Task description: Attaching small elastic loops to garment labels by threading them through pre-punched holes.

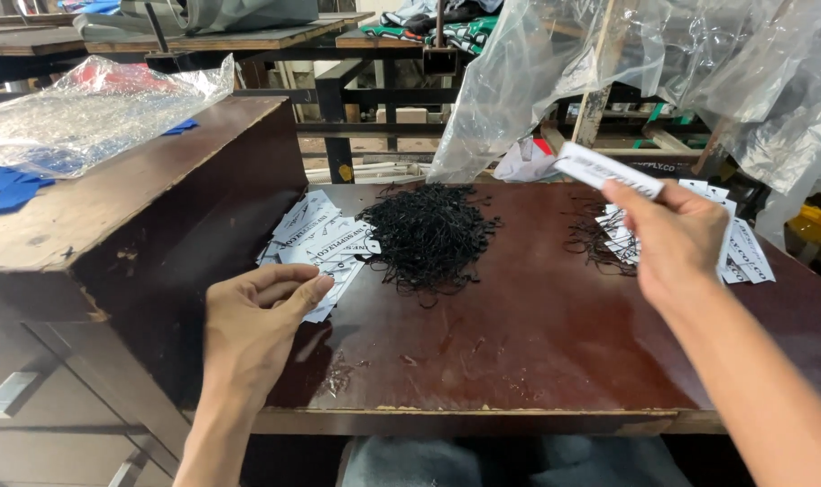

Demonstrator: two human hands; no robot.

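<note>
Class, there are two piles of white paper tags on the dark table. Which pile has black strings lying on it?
The pile of tags on the right, behind the right hand. Black strings lie among it; the left pile by the left hand is bare.

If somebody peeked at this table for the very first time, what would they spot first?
Probably the big tangled heap of black strings in the middle of the dark brown table. Next, the right hand holding up a white tag, and the left hand beside a pile of white tags.
</note>
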